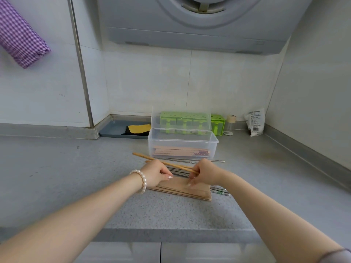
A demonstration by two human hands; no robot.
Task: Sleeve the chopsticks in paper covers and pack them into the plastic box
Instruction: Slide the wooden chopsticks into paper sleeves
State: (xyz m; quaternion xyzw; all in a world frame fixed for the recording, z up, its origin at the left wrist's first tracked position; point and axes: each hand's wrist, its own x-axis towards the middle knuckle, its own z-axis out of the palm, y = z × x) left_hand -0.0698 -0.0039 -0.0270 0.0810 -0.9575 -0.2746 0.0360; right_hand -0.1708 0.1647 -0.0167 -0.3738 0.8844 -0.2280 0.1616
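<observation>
While both forearms reach forward over the counter (171, 215), the right hand (206, 172) has its fingers curled around the near ends of two wooden chopsticks (152, 159). These are thin, round and light brown, and from the grip they slant up and away to the left, passing over the knuckles of the left hand (156, 172). That hand, with a bracelet (141, 180) of white pearls on the wrist, is bent at the fingers, and its thumb and fingertips come down on the paper covers (182, 188); I cannot tell if it pinches one. The covers are flat brown strips in a stack, lying directly below both hands. Thin metal chopsticks (218, 190) with a grey shine lie under and beside the stack, some sticking out to the right of the grip, others behind it. Just beyond the hands stands the box (182, 143), of clear plastic, rectangular, with its lid up; sleeved pairs lie flat on its bottom. Behind it is a green holder (218, 124).
</observation>
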